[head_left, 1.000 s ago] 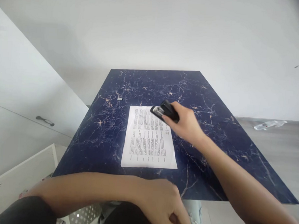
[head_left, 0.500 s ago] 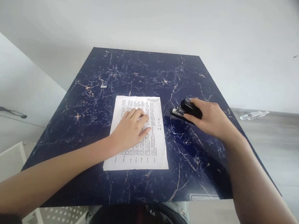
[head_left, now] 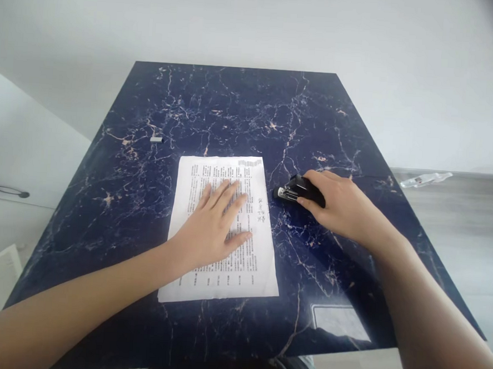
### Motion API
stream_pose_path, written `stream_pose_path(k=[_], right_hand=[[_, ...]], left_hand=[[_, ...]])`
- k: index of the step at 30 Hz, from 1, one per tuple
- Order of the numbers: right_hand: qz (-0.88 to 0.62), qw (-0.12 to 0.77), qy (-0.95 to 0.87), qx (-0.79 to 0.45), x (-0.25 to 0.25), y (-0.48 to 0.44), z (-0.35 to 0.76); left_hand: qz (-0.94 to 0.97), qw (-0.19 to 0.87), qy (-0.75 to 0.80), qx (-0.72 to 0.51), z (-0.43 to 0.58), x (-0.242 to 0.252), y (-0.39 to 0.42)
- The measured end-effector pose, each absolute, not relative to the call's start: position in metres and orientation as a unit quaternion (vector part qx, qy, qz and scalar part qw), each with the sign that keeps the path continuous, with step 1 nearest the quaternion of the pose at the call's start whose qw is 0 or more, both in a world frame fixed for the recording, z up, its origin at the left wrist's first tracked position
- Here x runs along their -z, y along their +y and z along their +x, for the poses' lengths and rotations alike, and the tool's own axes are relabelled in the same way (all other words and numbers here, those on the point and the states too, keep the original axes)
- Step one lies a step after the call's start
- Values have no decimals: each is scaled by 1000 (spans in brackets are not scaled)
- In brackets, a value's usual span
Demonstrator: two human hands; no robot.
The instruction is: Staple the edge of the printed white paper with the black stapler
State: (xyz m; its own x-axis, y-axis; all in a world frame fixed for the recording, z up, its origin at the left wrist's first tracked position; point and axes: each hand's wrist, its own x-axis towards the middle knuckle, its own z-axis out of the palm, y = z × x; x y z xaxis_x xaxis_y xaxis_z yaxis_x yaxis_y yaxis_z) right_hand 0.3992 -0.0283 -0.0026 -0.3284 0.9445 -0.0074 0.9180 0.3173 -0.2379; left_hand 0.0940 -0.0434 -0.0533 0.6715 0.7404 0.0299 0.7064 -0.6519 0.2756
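Note:
Printed sheets of paper lie on the dark blue marbled table, with lines of text and some handwriting near the right edge. My left hand rests flat on the sheets, fingers spread, covering part of the text. To the right of the paper, my right hand is closed around a black stapler. The stapler's nose points left toward the paper's right edge, a small gap apart from it. Its jaw appears parted, with metal showing between the halves. My palm hides its rear end.
A small white piece with a dark end lies on the table left of the paper's top. Beyond the table's right edge is a clear plastic item. A white wall stands behind, and a dark handle shows at left.
My left hand has flattened and its fingers have spread on the paper. My right hand has brought the stapler lower and slightly nearer the sheets. The camera view has shifted a little.

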Motion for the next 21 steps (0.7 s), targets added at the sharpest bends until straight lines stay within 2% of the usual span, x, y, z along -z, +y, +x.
stream_pose_path(k=[21], right_hand=[[-576,66,-808,-106,4,-29,399]], left_hand=[[906,115,400,-79,93,52,-40]])
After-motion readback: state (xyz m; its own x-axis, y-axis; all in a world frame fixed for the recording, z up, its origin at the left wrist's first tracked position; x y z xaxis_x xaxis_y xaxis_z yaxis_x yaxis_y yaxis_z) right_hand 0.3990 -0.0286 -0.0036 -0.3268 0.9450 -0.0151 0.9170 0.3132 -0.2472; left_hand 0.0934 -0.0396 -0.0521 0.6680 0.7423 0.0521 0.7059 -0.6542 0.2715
